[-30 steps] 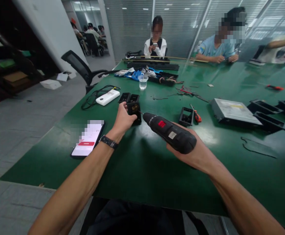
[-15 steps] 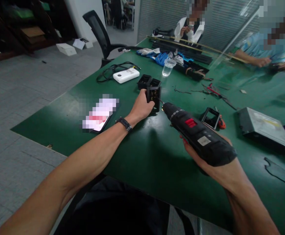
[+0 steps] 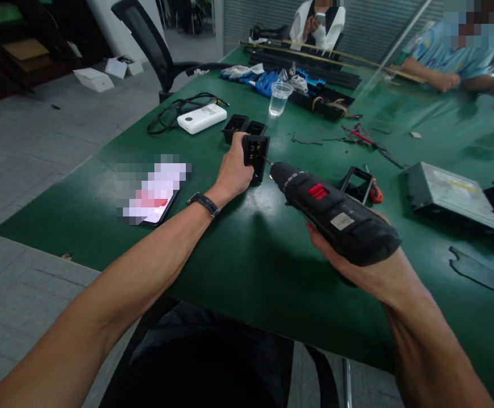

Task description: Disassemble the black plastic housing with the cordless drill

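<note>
My left hand is closed around a black rectangular socket box, tilted up with its open face toward the right; brass-coloured bits show inside. In my right hand is a black power drill with a red switch on top. Its thin bit points left into the box's open face; whether the tip touches a screw is too small to tell. Behind the held box stand two similar black boxes. Right of the drill's chuck lies an empty black frame beside an orange-handled tool.
On the green table lie a phone, a white power bank with a black cable, a plastic cup, blue gloves, red-handled pliers and a metal case. Two people sit across the table.
The view has shifted, so everything sits a little further left and higher. Both hands keep their holds, and the drill stays pointed at the box.
</note>
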The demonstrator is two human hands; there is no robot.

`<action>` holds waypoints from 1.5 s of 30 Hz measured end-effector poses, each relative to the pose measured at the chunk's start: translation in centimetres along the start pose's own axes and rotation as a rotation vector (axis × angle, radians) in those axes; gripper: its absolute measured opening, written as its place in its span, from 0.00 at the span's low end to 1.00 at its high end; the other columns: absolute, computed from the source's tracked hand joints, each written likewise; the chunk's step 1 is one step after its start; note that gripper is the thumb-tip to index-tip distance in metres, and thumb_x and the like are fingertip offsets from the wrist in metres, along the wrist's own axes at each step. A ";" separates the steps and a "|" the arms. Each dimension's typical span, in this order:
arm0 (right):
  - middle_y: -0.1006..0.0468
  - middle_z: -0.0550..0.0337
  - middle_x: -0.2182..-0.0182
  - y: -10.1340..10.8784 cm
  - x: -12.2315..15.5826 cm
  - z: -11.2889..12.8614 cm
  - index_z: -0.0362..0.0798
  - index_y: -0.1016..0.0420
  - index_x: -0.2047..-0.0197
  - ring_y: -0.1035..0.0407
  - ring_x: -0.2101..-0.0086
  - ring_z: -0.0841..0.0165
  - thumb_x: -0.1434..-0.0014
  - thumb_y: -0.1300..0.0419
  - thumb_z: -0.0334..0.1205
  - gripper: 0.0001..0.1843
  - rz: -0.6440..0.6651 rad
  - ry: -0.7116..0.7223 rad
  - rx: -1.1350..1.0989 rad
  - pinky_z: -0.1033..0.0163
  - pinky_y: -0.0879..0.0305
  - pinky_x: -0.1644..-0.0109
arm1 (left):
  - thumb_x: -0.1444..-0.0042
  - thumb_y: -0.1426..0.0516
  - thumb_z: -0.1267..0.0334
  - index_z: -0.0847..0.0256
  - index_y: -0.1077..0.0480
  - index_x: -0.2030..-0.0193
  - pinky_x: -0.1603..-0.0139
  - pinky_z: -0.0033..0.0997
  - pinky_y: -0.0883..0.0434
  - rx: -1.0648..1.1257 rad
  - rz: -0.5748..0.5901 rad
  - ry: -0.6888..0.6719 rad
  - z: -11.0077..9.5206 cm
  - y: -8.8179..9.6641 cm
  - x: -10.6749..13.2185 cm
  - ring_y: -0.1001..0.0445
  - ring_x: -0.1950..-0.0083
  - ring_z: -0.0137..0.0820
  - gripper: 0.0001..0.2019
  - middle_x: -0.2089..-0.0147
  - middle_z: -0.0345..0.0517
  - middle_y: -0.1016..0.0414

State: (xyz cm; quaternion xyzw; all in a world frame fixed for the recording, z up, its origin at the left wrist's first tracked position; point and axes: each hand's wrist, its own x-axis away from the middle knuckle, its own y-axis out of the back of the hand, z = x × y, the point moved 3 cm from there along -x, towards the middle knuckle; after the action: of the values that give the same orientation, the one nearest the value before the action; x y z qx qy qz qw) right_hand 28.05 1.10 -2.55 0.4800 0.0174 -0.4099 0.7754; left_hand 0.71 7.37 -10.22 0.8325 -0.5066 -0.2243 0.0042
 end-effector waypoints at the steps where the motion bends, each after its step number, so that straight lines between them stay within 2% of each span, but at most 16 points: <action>1: 0.18 0.56 0.45 0.0 0.0 0.0 0.53 0.31 0.32 0.21 0.48 0.57 0.42 0.33 0.33 0.34 -0.005 0.008 0.005 0.53 0.20 0.46 | 0.51 0.38 0.79 0.52 0.35 0.45 0.33 0.55 0.35 0.005 0.003 0.001 -0.1 0.0 0.0 0.26 0.40 0.48 0.28 0.49 0.45 0.25; 6: 0.19 0.55 0.45 0.1 0.0 0.0 0.55 0.33 0.30 0.23 0.47 0.58 0.40 0.34 0.34 0.35 0.009 -0.021 -0.024 0.53 0.21 0.43 | 0.50 0.38 0.78 0.51 0.35 0.44 0.33 0.57 0.35 0.014 0.010 -0.020 0.1 0.0 -0.1 0.26 0.40 0.49 0.28 0.47 0.45 0.25; 10: 0.18 0.57 0.52 0.1 0.0 -0.1 0.56 0.26 0.38 0.21 0.51 0.59 0.43 0.33 0.33 0.29 -0.019 -0.054 -0.043 0.52 0.21 0.44 | 0.49 0.38 0.77 0.51 0.36 0.44 0.34 0.56 0.34 -0.038 0.021 -0.047 0.1 0.0 -0.1 0.26 0.40 0.49 0.28 0.49 0.45 0.26; 12: 0.18 0.57 0.51 0.0 0.0 -0.1 0.56 0.25 0.41 0.21 0.51 0.58 0.43 0.33 0.34 0.26 -0.014 -0.044 -0.045 0.51 0.21 0.43 | 0.49 0.38 0.76 0.51 0.37 0.44 0.34 0.55 0.34 -0.067 0.026 -0.057 0.0 0.0 -0.1 0.25 0.40 0.48 0.27 0.50 0.45 0.26; 15: 0.19 0.57 0.47 0.0 -0.1 0.0 0.55 0.29 0.35 0.22 0.48 0.58 0.41 0.34 0.34 0.31 -0.006 -0.016 -0.039 0.52 0.22 0.42 | 0.48 0.38 0.74 0.52 0.37 0.44 0.34 0.54 0.33 -0.077 0.027 -0.064 -0.2 0.1 0.0 0.25 0.41 0.48 0.26 0.50 0.46 0.26; 17: 0.18 0.57 0.47 0.0 -0.2 0.0 0.55 0.31 0.32 0.22 0.48 0.59 0.41 0.34 0.33 0.34 -0.014 -0.009 -0.041 0.54 0.21 0.43 | 0.48 0.37 0.74 0.52 0.37 0.45 0.34 0.54 0.33 -0.072 0.026 -0.063 -0.2 0.1 0.0 0.25 0.41 0.48 0.26 0.50 0.46 0.27; 20: 0.17 0.58 0.48 -0.1 -0.2 -0.2 0.56 0.31 0.32 0.21 0.51 0.59 0.43 0.33 0.32 0.36 -0.032 -0.005 -0.052 0.54 0.20 0.44 | 0.49 0.37 0.74 0.52 0.37 0.44 0.34 0.54 0.33 -0.068 0.023 -0.065 0.0 0.1 0.0 0.26 0.41 0.47 0.27 0.50 0.45 0.27; 25: 0.21 0.60 0.41 -0.4 0.0 -0.3 0.59 0.34 0.29 0.24 0.44 0.59 0.42 0.34 0.29 0.39 -0.043 0.028 -0.065 0.51 0.25 0.36 | 0.50 0.39 0.76 0.52 0.37 0.43 0.35 0.52 0.31 -0.085 0.032 -0.090 0.0 0.1 -0.1 0.24 0.44 0.44 0.28 0.50 0.45 0.27; 31: 0.22 0.62 0.40 -0.4 0.0 -0.2 0.60 0.34 0.30 0.25 0.43 0.60 0.42 0.34 0.30 0.39 -0.046 0.020 -0.077 0.52 0.27 0.34 | 0.53 0.42 0.78 0.51 0.36 0.41 0.37 0.49 0.30 -0.048 0.075 -0.095 -0.4 0.0 -0.1 0.24 0.48 0.40 0.31 0.51 0.42 0.26; 34: 0.22 0.63 0.40 -0.5 0.1 -0.5 0.61 0.34 0.29 0.24 0.44 0.59 0.47 0.33 0.26 0.44 -0.039 0.004 -0.085 0.52 0.27 0.34 | 0.55 0.42 0.78 0.51 0.35 0.42 0.37 0.50 0.31 -0.011 0.073 -0.056 -0.1 0.0 -0.3 0.24 0.48 0.40 0.32 0.53 0.41 0.26; 38: 0.21 0.65 0.41 -0.5 0.3 -0.7 0.63 0.36 0.29 0.24 0.44 0.61 0.51 0.35 0.22 0.49 -0.028 -0.018 -0.097 0.58 0.24 0.39 | 0.56 0.41 0.79 0.52 0.36 0.42 0.38 0.48 0.30 0.012 0.075 -0.039 0.2 -0.1 -0.5 0.24 0.50 0.39 0.33 0.54 0.42 0.27; 45: 0.20 0.63 0.44 0.0 -0.2 0.0 0.59 0.34 0.30 0.22 0.48 0.64 0.45 0.34 0.28 0.41 0.015 -0.047 -0.121 0.61 0.25 0.42 | 0.56 0.44 0.81 0.53 0.37 0.41 0.44 0.41 0.28 0.014 0.099 -0.123 0.2 -0.1 -0.5 0.25 0.52 0.34 0.34 0.51 0.41 0.27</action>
State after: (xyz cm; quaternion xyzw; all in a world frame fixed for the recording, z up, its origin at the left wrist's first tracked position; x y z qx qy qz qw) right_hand 27.94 1.23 -2.52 0.4225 0.0205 -0.4132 0.8064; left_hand 0.57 7.92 -10.20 0.7911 -0.5480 -0.2709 -0.0217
